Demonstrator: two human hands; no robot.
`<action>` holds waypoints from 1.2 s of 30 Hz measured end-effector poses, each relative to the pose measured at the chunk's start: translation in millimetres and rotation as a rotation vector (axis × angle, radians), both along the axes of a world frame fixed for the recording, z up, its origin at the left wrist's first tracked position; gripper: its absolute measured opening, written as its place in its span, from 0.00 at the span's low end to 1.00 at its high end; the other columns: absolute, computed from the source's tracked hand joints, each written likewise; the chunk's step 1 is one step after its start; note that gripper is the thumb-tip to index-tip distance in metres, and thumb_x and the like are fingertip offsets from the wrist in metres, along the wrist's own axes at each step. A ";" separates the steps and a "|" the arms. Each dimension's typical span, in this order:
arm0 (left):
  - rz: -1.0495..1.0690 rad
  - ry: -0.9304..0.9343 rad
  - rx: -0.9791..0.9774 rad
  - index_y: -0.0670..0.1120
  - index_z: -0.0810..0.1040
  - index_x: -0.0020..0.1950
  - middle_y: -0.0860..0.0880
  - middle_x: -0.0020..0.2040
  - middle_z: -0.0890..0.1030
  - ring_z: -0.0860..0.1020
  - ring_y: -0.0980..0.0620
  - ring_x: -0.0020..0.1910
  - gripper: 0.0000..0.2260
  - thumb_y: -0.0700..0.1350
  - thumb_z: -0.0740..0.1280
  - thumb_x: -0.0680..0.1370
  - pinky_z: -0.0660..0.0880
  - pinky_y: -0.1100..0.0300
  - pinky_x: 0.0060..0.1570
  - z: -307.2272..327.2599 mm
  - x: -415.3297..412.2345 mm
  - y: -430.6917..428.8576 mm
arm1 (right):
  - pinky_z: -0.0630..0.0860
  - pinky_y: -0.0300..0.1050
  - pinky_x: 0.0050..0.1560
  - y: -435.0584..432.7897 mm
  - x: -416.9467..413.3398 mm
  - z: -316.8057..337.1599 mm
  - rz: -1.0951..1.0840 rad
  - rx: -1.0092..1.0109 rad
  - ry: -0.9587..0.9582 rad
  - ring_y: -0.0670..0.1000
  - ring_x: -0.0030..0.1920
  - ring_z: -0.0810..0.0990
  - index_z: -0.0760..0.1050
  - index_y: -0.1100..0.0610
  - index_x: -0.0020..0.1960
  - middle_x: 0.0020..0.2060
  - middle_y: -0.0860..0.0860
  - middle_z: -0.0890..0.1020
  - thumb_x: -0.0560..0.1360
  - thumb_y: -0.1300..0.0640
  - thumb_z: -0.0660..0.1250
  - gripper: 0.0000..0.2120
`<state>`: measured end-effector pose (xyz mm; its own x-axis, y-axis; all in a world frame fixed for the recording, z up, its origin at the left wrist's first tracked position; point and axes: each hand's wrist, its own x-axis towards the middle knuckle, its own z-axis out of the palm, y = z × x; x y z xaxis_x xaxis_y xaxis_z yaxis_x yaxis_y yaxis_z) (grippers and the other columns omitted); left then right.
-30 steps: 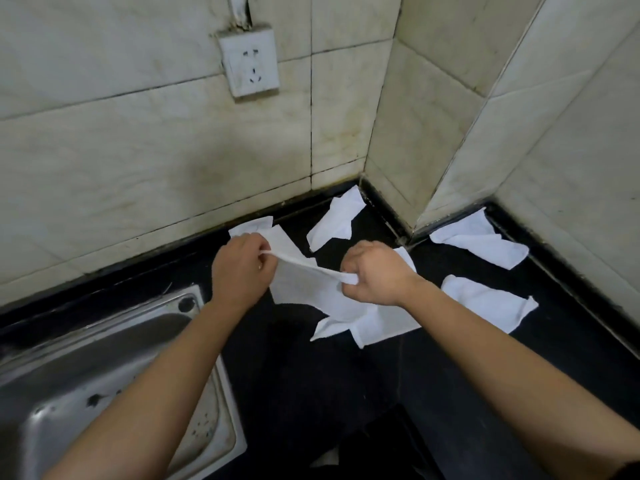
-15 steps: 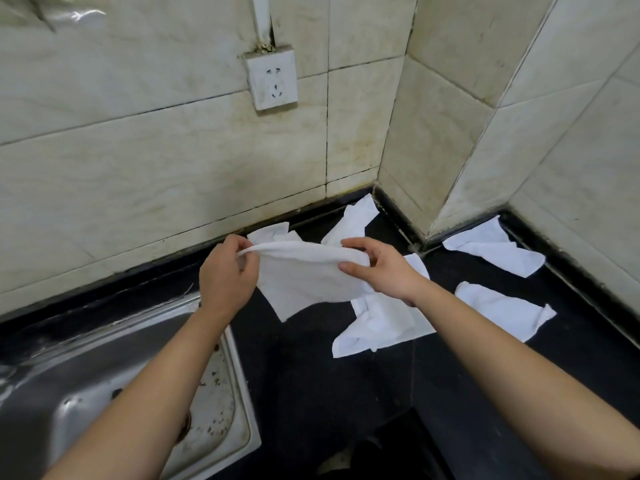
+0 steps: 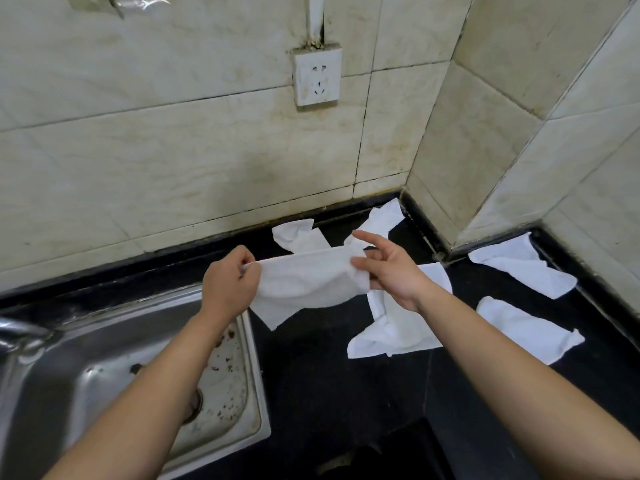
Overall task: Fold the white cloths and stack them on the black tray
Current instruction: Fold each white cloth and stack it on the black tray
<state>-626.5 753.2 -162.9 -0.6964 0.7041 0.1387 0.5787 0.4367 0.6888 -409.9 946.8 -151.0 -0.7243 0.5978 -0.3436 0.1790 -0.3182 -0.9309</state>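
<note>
I hold a white cloth (image 3: 304, 282) stretched in the air above the black counter (image 3: 329, 382). My left hand (image 3: 230, 284) grips its left corner in a closed fist. My right hand (image 3: 384, 268) pinches the right end between thumb and lower fingers, the index finger pointing out. Several more white cloths lie crumpled on the counter: one under my right wrist (image 3: 398, 327), one at the back wall (image 3: 298, 233), one in the corner (image 3: 386, 218), two on the right (image 3: 519, 266) (image 3: 526, 327). A dark tray-like edge (image 3: 391, 455) shows at the bottom.
A steel sink (image 3: 114, 382) fills the lower left, its rim just left of the held cloth. Tiled walls close the counter at the back and right, with a jutting corner column (image 3: 485, 150). A wall socket (image 3: 317, 76) hangs above the cloths.
Both hands lifted the cloth off the counter and pulled it out wide between them. My right index finger has lifted off the cloth.
</note>
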 end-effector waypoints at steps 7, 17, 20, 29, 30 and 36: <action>-0.007 -0.095 -0.053 0.52 0.75 0.41 0.53 0.37 0.79 0.77 0.53 0.36 0.06 0.42 0.67 0.75 0.71 0.56 0.35 -8.0 -5.6 -5.0 | 0.83 0.49 0.49 2.7 -1.6 -4.1 0.133 0.036 -0.172 0.52 0.54 0.85 0.84 0.49 0.59 0.58 0.53 0.84 0.79 0.67 0.65 0.17; 0.085 0.035 0.084 0.52 0.76 0.44 0.52 0.39 0.77 0.77 0.51 0.36 0.04 0.46 0.70 0.76 0.76 0.52 0.37 -5.7 -20.5 0.7 | 0.72 0.31 0.42 15.2 -17.3 -2.1 0.019 0.626 -0.183 0.39 0.35 0.75 0.82 0.48 0.59 0.37 0.43 0.77 0.78 0.56 0.71 0.10; 0.076 0.110 0.076 0.48 0.73 0.40 0.51 0.39 0.75 0.74 0.50 0.38 0.07 0.40 0.70 0.72 0.71 0.54 0.37 -16.9 -8.0 -8.9 | 0.76 0.36 0.44 5.7 -12.0 -18.8 0.085 0.593 -0.194 0.43 0.36 0.76 0.82 0.47 0.57 0.43 0.46 0.82 0.76 0.57 0.73 0.11; -0.383 0.194 -0.595 0.49 0.81 0.44 0.52 0.44 0.81 0.79 0.49 0.47 0.08 0.38 0.71 0.69 0.75 0.58 0.41 -140.9 63.9 -93.2 | 0.74 0.45 0.62 -44.3 43.8 -128.8 0.785 0.854 -0.715 0.52 0.61 0.79 0.81 0.52 0.63 0.60 0.49 0.82 0.80 0.53 0.66 0.13; -0.434 0.186 -0.702 0.49 0.82 0.48 0.51 0.49 0.82 0.79 0.49 0.51 0.08 0.39 0.69 0.71 0.76 0.57 0.46 -148.6 72.2 -99.7 | 0.75 0.46 0.61 -49.8 49.1 -136.9 0.867 0.881 -0.758 0.53 0.60 0.79 0.82 0.51 0.61 0.59 0.49 0.82 0.80 0.51 0.65 0.13; -0.624 0.216 -0.956 0.49 0.80 0.63 0.50 0.63 0.77 0.73 0.48 0.63 0.14 0.43 0.60 0.80 0.70 0.56 0.57 -160.4 96.2 -111.6 | 0.79 0.48 0.55 -64.3 68.8 -163.6 1.023 0.818 -0.845 0.51 0.54 0.82 0.84 0.50 0.54 0.55 0.47 0.83 0.77 0.51 0.66 0.10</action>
